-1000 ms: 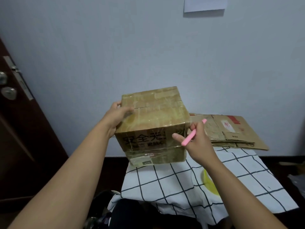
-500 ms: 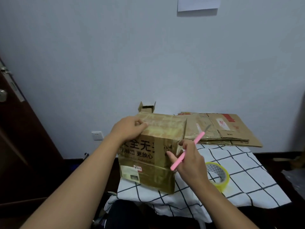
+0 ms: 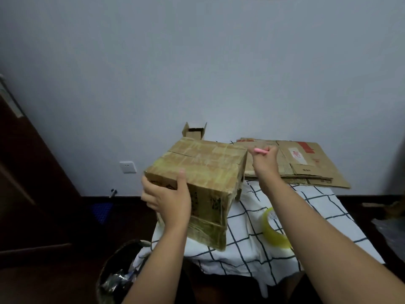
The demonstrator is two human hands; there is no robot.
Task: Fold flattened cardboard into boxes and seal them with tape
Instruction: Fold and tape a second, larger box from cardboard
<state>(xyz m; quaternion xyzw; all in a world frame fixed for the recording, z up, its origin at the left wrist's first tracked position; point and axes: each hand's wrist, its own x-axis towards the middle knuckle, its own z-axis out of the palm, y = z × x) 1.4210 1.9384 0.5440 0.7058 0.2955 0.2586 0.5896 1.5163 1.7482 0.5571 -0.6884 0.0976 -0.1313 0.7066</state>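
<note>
Left grip: your left hand (image 3: pixel 168 199) clasps the near left corner of the taped brown cardboard box (image 3: pixel 200 170), thumb on top.
Right grip: your right hand (image 3: pixel 265 160) is clenched around a slim pink cutter (image 3: pixel 260 150), just beside the box's far right corner.
Box: closed, tilted, resting on the tabletop's white grid-patterned cloth (image 3: pixel 317 207).
Tape: the yellowish roll of clear tape (image 3: pixel 274 230) lies at 4 o'clock from the box.
Flat stock: flattened brown cardboard sheets (image 3: pixel 306 163) are stacked at 2 o'clock, against the wall.
</note>
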